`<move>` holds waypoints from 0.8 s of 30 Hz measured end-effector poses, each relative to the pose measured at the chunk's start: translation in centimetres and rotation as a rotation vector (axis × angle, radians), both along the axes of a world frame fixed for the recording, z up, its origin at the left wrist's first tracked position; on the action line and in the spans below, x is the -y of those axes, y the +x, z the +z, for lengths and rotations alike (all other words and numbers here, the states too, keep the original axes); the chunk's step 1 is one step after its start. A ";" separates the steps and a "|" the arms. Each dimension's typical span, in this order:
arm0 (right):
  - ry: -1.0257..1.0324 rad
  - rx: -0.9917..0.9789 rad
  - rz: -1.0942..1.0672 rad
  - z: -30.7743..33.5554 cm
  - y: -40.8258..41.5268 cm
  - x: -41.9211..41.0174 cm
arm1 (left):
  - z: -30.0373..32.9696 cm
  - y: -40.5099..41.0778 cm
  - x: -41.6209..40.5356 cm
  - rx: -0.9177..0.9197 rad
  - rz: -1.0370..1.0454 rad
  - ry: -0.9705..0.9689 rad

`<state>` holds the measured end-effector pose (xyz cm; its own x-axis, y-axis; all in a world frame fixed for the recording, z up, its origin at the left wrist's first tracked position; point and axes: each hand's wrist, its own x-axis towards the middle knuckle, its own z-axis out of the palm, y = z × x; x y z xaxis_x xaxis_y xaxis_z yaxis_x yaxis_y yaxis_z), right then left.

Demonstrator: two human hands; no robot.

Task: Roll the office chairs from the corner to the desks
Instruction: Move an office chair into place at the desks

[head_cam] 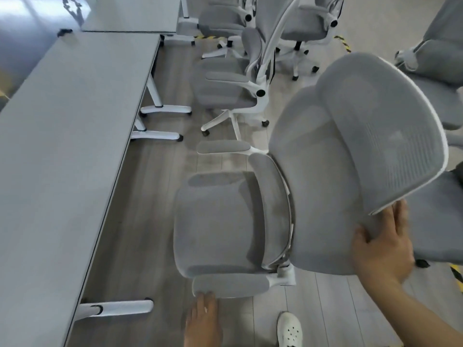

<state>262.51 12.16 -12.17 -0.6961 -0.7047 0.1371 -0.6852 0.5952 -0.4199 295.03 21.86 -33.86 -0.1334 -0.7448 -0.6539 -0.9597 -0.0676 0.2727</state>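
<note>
A grey mesh office chair (218,221) with a white frame stands in front of me, its seat facing the long grey desk (62,146) on the left. My right hand (383,244) grips the edge of the chair's backrest just below the headrest (380,131), thumb on the front side. My left hand (204,319) reaches with straight fingers to the near armrest (230,285), fingertips touching its end. The chair's wheels are hidden under the seat.
Another grey chair (230,88) stands further along the desk, with two more (308,23) behind it. More chairs (441,58) crowd the right edge. White desk feet (117,308) stick out onto the wood floor. My white shoe (289,330) is below.
</note>
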 end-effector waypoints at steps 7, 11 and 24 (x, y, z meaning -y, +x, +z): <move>-0.008 -0.001 0.010 0.1 0.0 0.6 | 0.7 0.6 3.9 0.105 -0.131 0.269; -0.036 0.020 -0.004 0.4 0.0 1.4 | 0.5 0.7 5.4 0.110 -0.155 0.353; -0.011 0.015 0.012 0.5 -0.6 3.8 | -0.9 0.7 9.6 0.254 -0.202 0.434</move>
<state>261.93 8.34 -11.67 -0.6895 -0.7117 0.1345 -0.6861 0.5821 -0.4364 295.72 12.27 -34.77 -0.0437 -0.3751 -0.9259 -0.9974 0.0701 0.0187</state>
